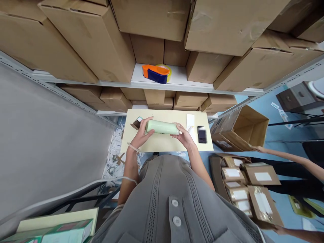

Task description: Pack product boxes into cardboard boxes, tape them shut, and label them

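Note:
A pale green, bottle-shaped cylinder (162, 127) lies level between my two hands, above the cream tabletop (162, 145). Its left end is gripped by my left hand (144, 132), with the thumb in front and the fingers behind. My right hand (182, 135) closes round the other end and partly covers it. Just beyond my left hand, a small brown box (136, 124) with raised flaps stands on the table. To the right of my right hand are a white card (190, 120) and a dark phone-like device (202, 135).
Shelves packed with cardboard boxes (152, 20) rise ahead, holding an orange and blue tape dispenser (157, 73). White paper scraps (111, 168) litter the floor at left. At right, another person's hand (258, 149) touches a large open carton (249, 130), near labelled parcels (263, 175).

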A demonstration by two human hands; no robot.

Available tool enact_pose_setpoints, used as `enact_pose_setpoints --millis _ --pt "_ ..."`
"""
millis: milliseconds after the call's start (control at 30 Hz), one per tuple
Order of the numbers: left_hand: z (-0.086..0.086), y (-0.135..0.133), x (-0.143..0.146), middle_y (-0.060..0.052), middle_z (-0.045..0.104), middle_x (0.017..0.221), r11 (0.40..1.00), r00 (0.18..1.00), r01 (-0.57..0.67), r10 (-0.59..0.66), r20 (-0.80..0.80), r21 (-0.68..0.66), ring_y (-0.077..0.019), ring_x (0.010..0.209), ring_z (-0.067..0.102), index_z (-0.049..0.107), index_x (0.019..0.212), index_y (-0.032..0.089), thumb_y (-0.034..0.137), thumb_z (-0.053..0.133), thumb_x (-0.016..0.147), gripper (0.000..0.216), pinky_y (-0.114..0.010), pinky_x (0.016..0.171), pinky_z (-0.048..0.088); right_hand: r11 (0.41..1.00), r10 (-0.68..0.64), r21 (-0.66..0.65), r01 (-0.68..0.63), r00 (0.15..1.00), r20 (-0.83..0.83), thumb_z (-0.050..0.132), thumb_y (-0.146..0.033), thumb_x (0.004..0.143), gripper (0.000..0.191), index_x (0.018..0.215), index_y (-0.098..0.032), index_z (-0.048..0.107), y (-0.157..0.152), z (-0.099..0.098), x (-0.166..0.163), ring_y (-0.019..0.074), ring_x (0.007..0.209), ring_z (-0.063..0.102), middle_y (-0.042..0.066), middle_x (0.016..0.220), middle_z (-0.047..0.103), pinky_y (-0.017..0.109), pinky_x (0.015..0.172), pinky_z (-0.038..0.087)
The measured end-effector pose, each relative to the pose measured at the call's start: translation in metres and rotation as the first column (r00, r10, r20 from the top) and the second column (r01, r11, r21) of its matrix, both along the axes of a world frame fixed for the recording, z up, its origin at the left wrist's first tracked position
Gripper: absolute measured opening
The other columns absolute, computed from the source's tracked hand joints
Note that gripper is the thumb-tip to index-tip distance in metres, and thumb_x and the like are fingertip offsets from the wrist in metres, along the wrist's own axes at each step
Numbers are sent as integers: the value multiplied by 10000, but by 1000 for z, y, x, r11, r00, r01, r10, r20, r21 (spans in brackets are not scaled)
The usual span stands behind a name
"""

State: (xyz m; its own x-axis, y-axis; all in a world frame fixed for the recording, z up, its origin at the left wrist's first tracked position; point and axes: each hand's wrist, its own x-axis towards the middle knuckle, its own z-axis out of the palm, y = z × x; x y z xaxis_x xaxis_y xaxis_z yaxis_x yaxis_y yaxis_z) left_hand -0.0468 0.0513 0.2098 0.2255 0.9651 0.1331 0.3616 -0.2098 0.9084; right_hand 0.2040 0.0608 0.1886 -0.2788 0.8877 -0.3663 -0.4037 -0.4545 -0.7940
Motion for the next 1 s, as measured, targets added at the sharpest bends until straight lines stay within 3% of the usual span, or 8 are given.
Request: enact_pose_setpoints --millis 133,267,367,500,633,700,833,1000 --pt "-18 5 0 -139 410 1387 983 968 -68 106 225 -171 -203 1031 550 305 1456 272 634 423 903 671 -342 870 497 987 -85 140 73 993 80 710 -487 763 412 1099 -268 620 0 -1 -2 163 882 610 27 1127 588 316 739 599" --pt "-37 12 1 -92 519 1140 932 877 -27 195 438 -361 -134 714 553 372 1394 278 753 349 857 717 -297 619 521 960 -133 270 72 968 214 755 -477 727 503 1169 -299 596 -1 2 0 177 958 564 21 1123 584 300 780 563" --pt "-44 13 2 -45 513 931 878 842 -7 263 471 -478 -121 604 505 446 1313 245 801 331 823 750 -267 487 474 930 -109 367 -6 950 292 797 -451 692 579 1206 -292 582 -4 5 3 193 1033 561 30 1161 595 312 870 519" --pt "-43 9 8 -15 482 817 831 837 -33 326 438 -555 -103 560 451 517 1135 206 766 392 833 649 -213 415 385 890 -4 435 -140 950 313 848 -428 639 641 1200 -278 579 -6 10 4 238 1175 544 71 1312 562 354 968 461" --pt "-28 8 11 -7 466 856 900 846 -128 319 428 -418 -100 613 456 514 1028 222 628 496 866 438 -195 442 366 867 -53 492 -81 966 253 836 -479 651 705 1269 -300 546 -4 14 -1 246 1382 382 78 1479 442 387 1087 370" --pt "-15 7 10 -26 493 962 936 875 -166 285 392 -311 -118 689 494 502 1050 241 580 494 883 378 -214 495 411 894 -87 449 -8 978 190 782 -562 688 747 1338 -334 493 -1 14 -3 239 1388 377 63 1503 413 404 1071 397" --pt "9 3 7 -72 504 1169 972 941 -226 234 243 -59 -213 1037 527 478 1167 255 526 525 885 394 -325 837 493 972 -31 235 12 997 77 489 -767 802 677 1338 -352 499 7 15 -5 246 1162 583 55 1376 532 432 887 538" --pt "17 -6 2 -111 448 1286 990 992 -97 87 93 104 -279 1273 409 451 1294 259 539 542 882 506 -439 1097 335 984 11 174 -23 997 74 422 -755 843 653 1264 -281 575 13 18 -6 224 896 660 56 1054 661 368 742 569"
